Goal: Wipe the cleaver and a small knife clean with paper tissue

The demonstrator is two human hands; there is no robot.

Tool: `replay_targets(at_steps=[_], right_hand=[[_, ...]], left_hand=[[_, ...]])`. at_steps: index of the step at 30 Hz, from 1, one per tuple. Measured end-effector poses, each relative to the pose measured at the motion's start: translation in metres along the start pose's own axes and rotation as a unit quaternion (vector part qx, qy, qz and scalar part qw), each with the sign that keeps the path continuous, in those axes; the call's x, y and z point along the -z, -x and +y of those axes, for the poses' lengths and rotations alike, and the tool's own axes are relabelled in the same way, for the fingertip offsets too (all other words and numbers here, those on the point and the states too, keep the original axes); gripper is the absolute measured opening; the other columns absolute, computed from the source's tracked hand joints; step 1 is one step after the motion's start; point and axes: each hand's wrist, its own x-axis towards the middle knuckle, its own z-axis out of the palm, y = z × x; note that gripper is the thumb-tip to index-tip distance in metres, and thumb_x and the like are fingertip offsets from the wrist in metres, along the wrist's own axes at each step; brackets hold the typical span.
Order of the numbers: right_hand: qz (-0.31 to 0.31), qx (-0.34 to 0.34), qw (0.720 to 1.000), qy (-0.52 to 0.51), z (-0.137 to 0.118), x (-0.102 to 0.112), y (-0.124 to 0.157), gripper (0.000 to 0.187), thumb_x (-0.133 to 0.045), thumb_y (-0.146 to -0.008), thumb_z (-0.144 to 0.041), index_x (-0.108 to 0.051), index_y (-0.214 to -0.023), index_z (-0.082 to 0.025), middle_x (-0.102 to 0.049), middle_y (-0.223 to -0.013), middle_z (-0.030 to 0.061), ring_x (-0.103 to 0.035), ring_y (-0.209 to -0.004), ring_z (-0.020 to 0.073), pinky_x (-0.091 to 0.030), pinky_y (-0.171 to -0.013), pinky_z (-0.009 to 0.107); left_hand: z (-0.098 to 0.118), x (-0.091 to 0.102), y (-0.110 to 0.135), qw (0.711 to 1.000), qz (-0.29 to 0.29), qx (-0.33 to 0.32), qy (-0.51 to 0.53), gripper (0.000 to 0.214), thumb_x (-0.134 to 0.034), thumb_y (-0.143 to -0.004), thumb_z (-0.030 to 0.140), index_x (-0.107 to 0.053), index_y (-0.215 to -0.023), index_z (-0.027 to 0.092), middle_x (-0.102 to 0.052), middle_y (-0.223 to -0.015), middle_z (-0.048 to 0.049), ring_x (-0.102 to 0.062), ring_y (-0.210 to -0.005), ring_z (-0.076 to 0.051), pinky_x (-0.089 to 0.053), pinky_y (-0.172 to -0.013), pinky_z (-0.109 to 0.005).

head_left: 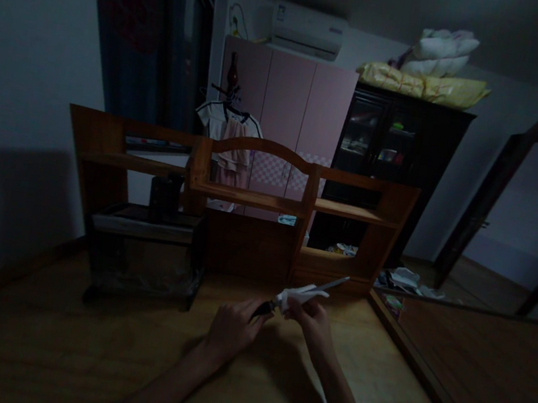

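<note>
My left hand [236, 328] is closed around the black handle of a knife [333, 284], whose narrow grey blade points up and to the right. Around the lower part of that blade lies a white tissue [296, 294], bunched and with loose ends. My right hand [311, 322] pinches the tissue against the blade from the right side. Both hands are above the wooden tabletop [241, 386], and the tissue hides the part of the blade nearest the handle. The dim light blurs the finer detail.
Behind my hands stands a wooden shelf unit [254, 198] along the table's back. A dark glass-sided box [143, 260] sits at the left, with a black object [164, 198] on top. A raised wooden edge [424, 379] runs along the right.
</note>
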Motion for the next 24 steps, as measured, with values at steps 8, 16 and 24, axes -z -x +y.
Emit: replay_targets(at_steps=[8,16,24], right_hand=[[0.081,0.030,0.996,-0.003,-0.009,0.010,-0.005,0.036,-0.077,-0.067,-0.043,-0.071,-0.090,-0.016,-0.071,-0.083,0.0055,-0.061,-0.072,0.0199,-0.049,-0.069,0.032],[0.133,0.051,0.990,-0.019,-0.009,0.027,-0.014,0.036,-0.076,-0.065,-0.041,-0.069,-0.091,-0.018,-0.068,-0.083,0.0031,-0.056,-0.070,0.0168,-0.044,-0.064,0.028],[0.211,0.029,0.977,0.019,-0.019,0.038,-0.006,0.037,-0.069,-0.072,-0.050,-0.066,-0.073,-0.013,-0.059,-0.058,0.0012,-0.051,-0.055,0.0146,-0.039,-0.053,0.026]], left_hand=[[0.002,0.000,0.000,1.000,0.003,0.010,0.008,0.028,-0.050,-0.090,0.043,-0.063,-0.105,0.023,-0.070,-0.093,-0.0046,-0.066,-0.081,-0.018,-0.046,-0.071,-0.026],[0.005,0.000,0.000,1.000,-0.007,0.011,0.011,0.029,-0.051,-0.089,0.044,-0.063,-0.104,0.023,-0.070,-0.093,-0.0036,-0.066,-0.081,-0.019,-0.045,-0.072,-0.027],[0.009,0.003,0.002,0.999,-0.034,-0.015,0.005,0.023,-0.052,-0.089,0.041,-0.063,-0.097,0.022,-0.070,-0.088,-0.0037,-0.065,-0.079,-0.019,-0.042,-0.067,-0.026]])
